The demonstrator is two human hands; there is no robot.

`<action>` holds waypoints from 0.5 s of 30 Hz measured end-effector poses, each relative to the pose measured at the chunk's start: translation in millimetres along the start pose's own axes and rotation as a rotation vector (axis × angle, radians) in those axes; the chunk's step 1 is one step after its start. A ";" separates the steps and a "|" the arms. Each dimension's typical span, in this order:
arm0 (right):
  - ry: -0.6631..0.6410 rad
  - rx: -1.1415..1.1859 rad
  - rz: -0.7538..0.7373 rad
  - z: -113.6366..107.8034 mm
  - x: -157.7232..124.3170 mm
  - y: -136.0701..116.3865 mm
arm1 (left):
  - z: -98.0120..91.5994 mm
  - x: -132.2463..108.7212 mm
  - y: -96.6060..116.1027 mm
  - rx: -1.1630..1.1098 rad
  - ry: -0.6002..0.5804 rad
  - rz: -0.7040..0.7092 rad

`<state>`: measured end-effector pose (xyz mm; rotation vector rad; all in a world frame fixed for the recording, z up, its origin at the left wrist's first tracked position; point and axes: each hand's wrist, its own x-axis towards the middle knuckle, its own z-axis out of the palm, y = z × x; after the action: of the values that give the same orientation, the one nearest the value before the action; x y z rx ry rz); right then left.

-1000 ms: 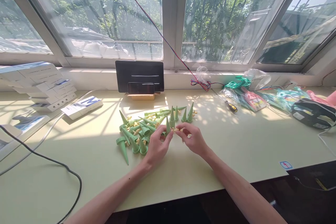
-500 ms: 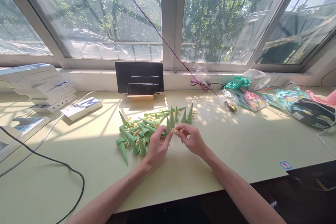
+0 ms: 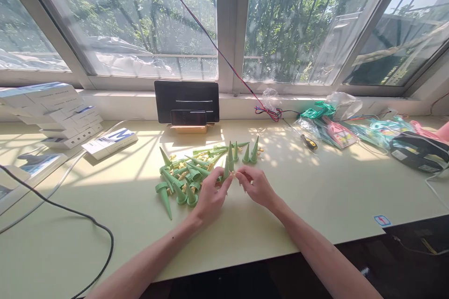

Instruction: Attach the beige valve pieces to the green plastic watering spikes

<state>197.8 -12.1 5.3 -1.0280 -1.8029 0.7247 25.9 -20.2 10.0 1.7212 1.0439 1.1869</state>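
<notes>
My left hand [image 3: 211, 192] is closed around a green plastic watering spike [image 3: 226, 168], a cone with its tip pointing up. Against it, my right hand [image 3: 258, 186] pinches a small pale-yellow piece [image 3: 234, 174] at the spike's side, partly covered by the fingers. To the left lies a heap of similar green spikes [image 3: 163, 192] with yellow fittings among them. Beyond my hands a few more spikes [image 3: 255, 150] stand tip up on the table, one of them [image 3: 230, 155] just behind the held one.
A tablet [image 3: 185, 96] and a phone [image 3: 188, 117] lean in a wooden stand by the window. White boxes [image 3: 59, 112] are stacked at the left, near a black cable [image 3: 94, 219]. Rightward lie a screwdriver [image 3: 309, 142], plastic-bagged items [image 3: 336, 131] and a black device [image 3: 419, 151].
My right fingers have shifted slightly at the small yellow piece. The left hand keeps its grip on the spike, and the view has moved a little.
</notes>
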 end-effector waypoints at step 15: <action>0.028 -0.014 -0.023 -0.1 -0.1 1.2 | -0.1 0.1 0.8 0.019 -0.002 -0.005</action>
<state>198.3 -11.6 4.4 -1.0198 -1.7954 0.6811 26.0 -20.3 10.8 1.7336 1.0611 1.1748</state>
